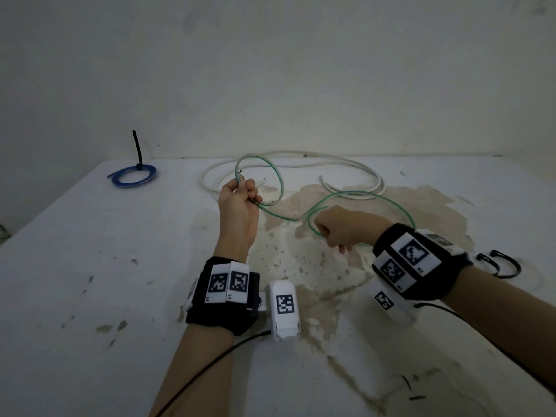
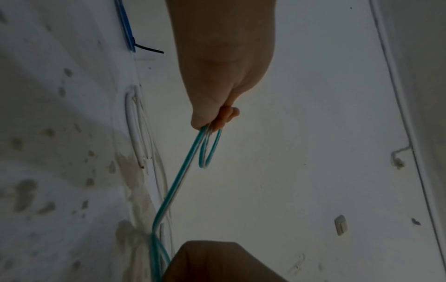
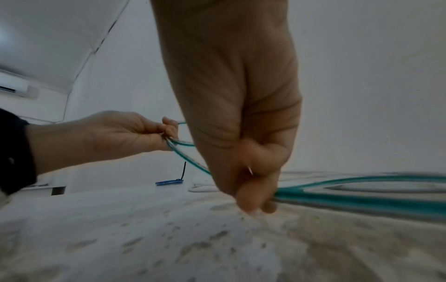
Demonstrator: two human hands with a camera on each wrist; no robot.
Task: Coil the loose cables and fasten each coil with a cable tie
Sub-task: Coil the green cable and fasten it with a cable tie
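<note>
A thin green cable [image 1: 278, 179] [image 2: 176, 183] [image 3: 362, 196] runs between both hands above the white table [image 1: 90, 251]. My left hand [image 1: 240, 195] [image 2: 212, 118] [image 3: 166, 131] is raised and pinches one loop of it together with the cable's end. My right hand [image 1: 328, 228] [image 3: 255, 198] is curled round a second, wider loop lower down to the right. A loose white cable [image 1: 301, 159] lies in wide curves behind the hands. A blue coil [image 1: 134, 175] fastened with a black cable tie [image 1: 137, 149] lies at the back left.
Two black cable ties [image 1: 499, 263] lie curved on the table right of my right wrist. A small black piece [image 1: 416, 397] lies near the front right. A brown stain [image 1: 331, 266] covers the table's middle. A white wall [image 1: 270, 70] stands behind.
</note>
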